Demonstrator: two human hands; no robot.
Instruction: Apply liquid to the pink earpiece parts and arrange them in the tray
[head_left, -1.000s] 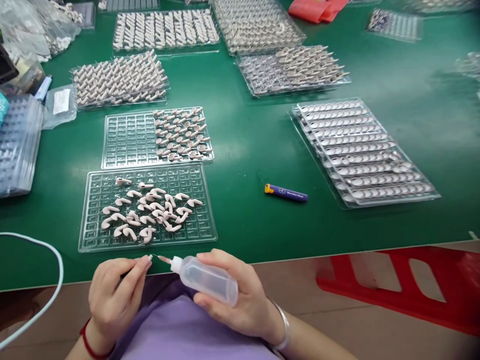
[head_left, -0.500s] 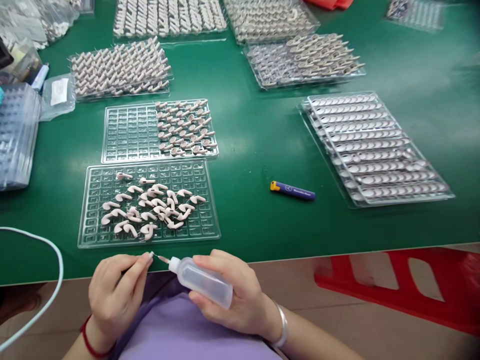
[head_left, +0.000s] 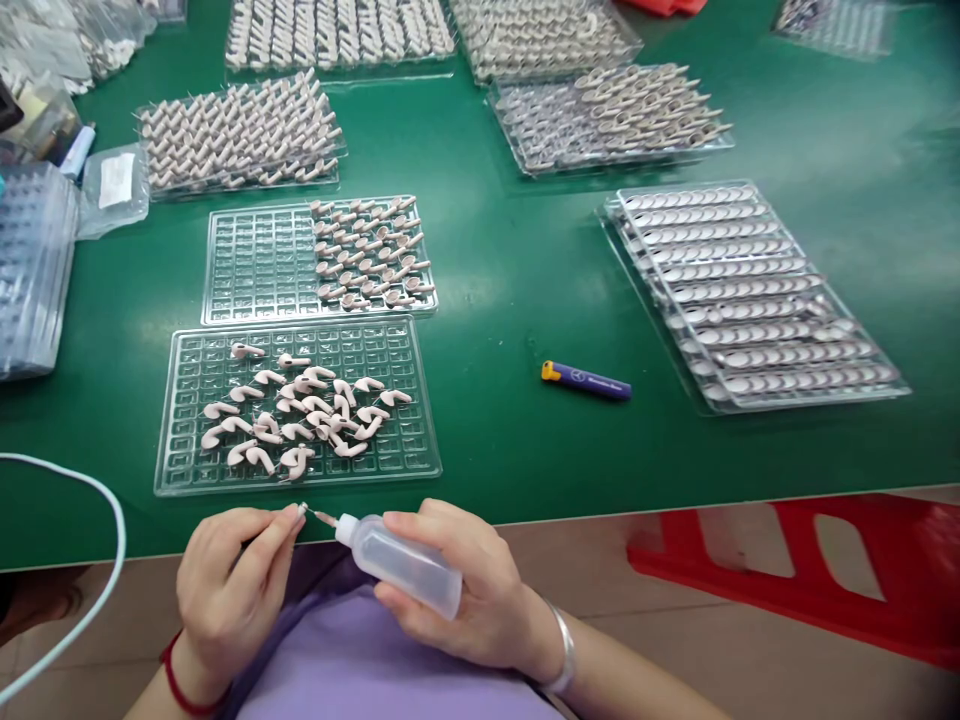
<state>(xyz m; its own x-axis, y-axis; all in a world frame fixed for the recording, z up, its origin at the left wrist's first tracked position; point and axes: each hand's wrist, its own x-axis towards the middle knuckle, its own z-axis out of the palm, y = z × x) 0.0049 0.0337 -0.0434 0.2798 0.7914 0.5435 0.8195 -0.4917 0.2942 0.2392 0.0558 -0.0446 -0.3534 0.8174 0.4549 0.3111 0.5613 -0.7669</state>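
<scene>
My right hand (head_left: 484, 590) is wrapped round a translucent needle-tip squeeze bottle (head_left: 401, 562), tilted so that its thin tip points left. At the end of that needle, my left hand (head_left: 229, 580) pinches a small whitish earbud part (head_left: 302, 508) between thumb and fingers; most of it is hidden. Whether the needle touches the part, I cannot tell. Just beyond my hands, a clear plastic tray (head_left: 184, 440) carries a loose heap of white earbud shells (head_left: 319, 405). Behind it, another clear tray (head_left: 255, 260) has earbud shells standing in rows on its right half.
A purple and yellow lighter (head_left: 589, 380) lies right of the trays. Stacked trays of white oval parts (head_left: 750, 270) stand further right. More filled trays (head_left: 240, 135) line the back. A white cable (head_left: 112, 510) curves at left, and a red stool (head_left: 810, 570) stands below the table edge.
The bottle in my right hand has shifted very slightly left. My left hand keeps its pinch on the earbud part, and the trays look the same.
</scene>
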